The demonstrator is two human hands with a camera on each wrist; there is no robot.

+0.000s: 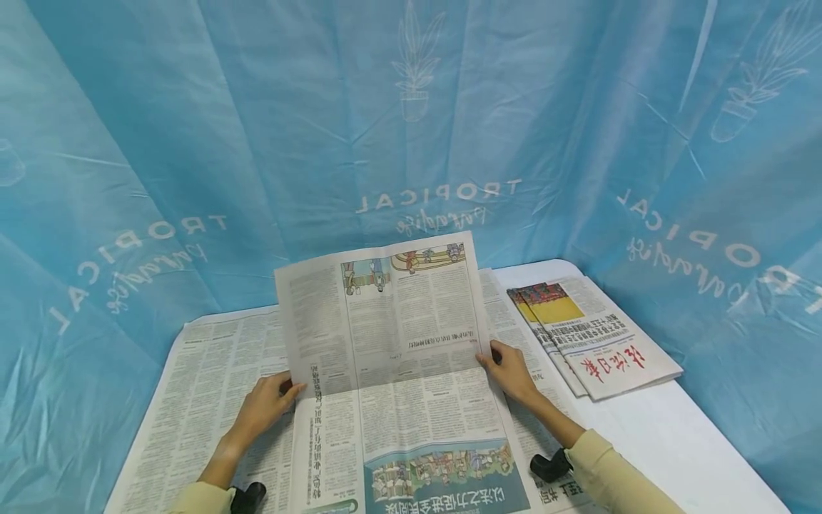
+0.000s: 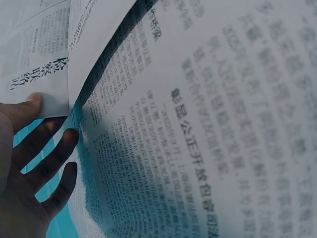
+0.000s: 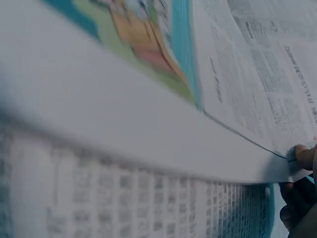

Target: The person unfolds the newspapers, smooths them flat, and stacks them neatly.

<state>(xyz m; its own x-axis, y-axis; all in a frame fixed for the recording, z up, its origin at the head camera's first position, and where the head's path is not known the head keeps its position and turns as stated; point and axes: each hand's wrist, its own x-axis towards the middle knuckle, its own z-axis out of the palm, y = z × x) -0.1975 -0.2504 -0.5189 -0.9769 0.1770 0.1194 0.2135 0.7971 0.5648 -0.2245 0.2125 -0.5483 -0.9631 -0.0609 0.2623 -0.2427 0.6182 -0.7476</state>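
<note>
A newspaper sheet with colour drawings is held up by both hands, its upper part tilted up and a crease running across its middle. At its left edge my left hand pinches the paper between thumb and fingers. In the left wrist view the left thumb lies on top of the sheet, and the other fingers are spread below it. My right hand pinches the opposite edge at about the same height. The right wrist view shows the right thumb pressed on the paper's margin.
Other newspaper sheets lie spread on the white table under the raised one. Two folded newspapers overlap at the right. A blue printed curtain hangs behind and along both sides of the table.
</note>
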